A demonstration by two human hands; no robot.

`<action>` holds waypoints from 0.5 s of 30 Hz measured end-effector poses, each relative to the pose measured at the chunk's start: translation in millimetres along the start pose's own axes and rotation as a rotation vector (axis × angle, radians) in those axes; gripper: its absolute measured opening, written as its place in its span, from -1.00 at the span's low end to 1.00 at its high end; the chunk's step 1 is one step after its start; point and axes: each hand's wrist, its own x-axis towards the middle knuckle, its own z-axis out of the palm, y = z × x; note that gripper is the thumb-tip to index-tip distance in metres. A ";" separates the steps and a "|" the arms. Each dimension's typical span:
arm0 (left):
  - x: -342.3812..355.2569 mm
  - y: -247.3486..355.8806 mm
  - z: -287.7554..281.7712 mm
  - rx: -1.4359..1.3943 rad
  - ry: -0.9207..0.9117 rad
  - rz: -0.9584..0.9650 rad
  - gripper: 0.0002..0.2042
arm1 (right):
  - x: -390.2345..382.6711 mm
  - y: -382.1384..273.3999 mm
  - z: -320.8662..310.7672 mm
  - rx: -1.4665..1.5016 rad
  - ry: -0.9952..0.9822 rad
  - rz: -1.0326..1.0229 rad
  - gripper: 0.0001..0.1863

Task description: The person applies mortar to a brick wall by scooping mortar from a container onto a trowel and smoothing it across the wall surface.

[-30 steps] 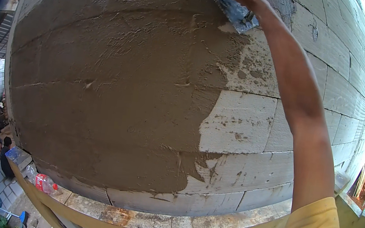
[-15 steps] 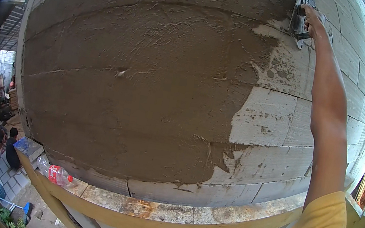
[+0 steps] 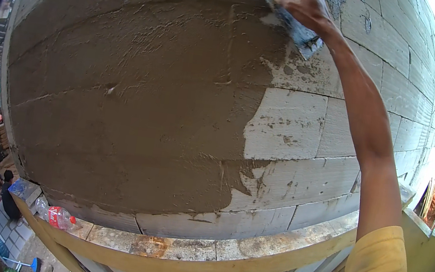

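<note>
My right hand (image 3: 309,7) is closed round the handle of a plastering trowel (image 3: 298,33), its long metal blade tilted against the wall near the top. Beneath and left of the blade spreads wet brown-grey plaster (image 3: 150,99), ridged in places. Its ragged right edge meets pale bare blocks (image 3: 285,126) spotted with mortar. The right arm in a yellow sleeve reaches up from the lower right. My left hand is out of the picture.
Below the wall runs a stained ledge (image 3: 179,248) on a yellow balustrade. A clear plastic bottle (image 3: 58,218) with a red label lies at its left end. Lower down at left are a person in dark clothes (image 3: 11,201) and a blue broom (image 3: 36,264).
My right hand has swept the trowel leftward from the bare blocks onto the plaster's upper right edge, and the blade now slants. The whole view has shifted slightly.
</note>
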 end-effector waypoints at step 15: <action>65.7 4.5 -24.5 -0.112 -0.086 -0.028 -0.89 | -7.1 34.5 -18.2 -0.136 0.150 -0.014 -0.67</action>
